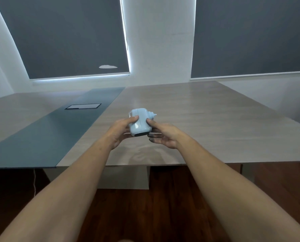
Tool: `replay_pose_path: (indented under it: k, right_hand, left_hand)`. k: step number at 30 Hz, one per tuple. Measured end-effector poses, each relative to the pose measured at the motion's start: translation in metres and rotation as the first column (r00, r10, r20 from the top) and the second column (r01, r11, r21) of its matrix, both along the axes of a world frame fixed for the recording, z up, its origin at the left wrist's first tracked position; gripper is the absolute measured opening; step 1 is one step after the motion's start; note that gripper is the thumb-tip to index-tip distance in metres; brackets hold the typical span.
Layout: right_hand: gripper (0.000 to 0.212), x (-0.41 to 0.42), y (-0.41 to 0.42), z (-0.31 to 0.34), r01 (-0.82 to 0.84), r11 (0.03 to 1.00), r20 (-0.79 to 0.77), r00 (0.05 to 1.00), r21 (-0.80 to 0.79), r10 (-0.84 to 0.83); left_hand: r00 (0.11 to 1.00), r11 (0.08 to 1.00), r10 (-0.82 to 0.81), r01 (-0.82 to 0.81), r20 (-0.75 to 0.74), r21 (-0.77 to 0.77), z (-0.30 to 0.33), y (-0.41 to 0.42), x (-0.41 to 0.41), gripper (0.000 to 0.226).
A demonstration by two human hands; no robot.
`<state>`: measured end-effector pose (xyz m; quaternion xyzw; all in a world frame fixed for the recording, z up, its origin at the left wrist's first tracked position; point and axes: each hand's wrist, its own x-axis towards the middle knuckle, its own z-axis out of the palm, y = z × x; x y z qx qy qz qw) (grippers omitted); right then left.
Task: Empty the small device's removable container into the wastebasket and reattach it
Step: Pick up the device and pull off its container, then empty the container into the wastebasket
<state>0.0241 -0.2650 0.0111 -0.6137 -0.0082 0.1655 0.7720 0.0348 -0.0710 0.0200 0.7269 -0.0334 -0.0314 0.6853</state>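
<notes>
1. Both arms are reaching out over the near edge of the table (206, 109); the left hand (121, 132) and the right hand (165, 135) are meeting around the small device (140, 124), a pale blue rounded body with a dark panel at its near end.
2. The left thumb is pressing on the top left shoulder of the device while the other left fingers are curling beneath it, closed around the casing; the right thumb is sitting on the upper right side, with the right fingers half open and spread along the lower right edge, fingertips touching or just beside the casing; I cannot tell which.
3. A small nozzle is sticking out beyond the right thumb, pointing away; whether the removable container is seated, I cannot tell.
4. The device is hanging just above the light wood-grain top; left of the left fingers a dark mat (61, 126) is running away from the camera, with a rectangular hatch (83, 106) set into it.
5. Beyond the fingers, two grey roller blinds (67, 37) are covering the windows, daylight leaking at their edges; below the wrists, dark wooden floor (163, 215) is showing.
</notes>
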Motion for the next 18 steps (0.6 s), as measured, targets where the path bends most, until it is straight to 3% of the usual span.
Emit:
replay_pose_path:
  k: [7,11,18]
  right_hand:
    - [0.023,0.005,-0.037,-0.012,0.118,0.989,-0.021,0.993,0.087,-0.117]
    - [0.012,0.008,-0.064,-0.021,0.231,0.968,-0.026,0.973,0.1,-0.23]
    - [0.054,0.011,-0.084,-0.025,0.349,0.934,-0.026,0.937,0.075,-0.348]
  left_hand:
    - [1.0,1.0,-0.024,0.024,0.006,0.019,-0.004,-0.01,0.0,0.025]
    - [0.996,0.993,0.085,-0.087,0.031,0.083,-0.016,-0.008,0.004,0.04]
    - [0.922,0.877,0.359,-0.387,0.147,0.283,-0.04,-0.032,0.012,0.066]
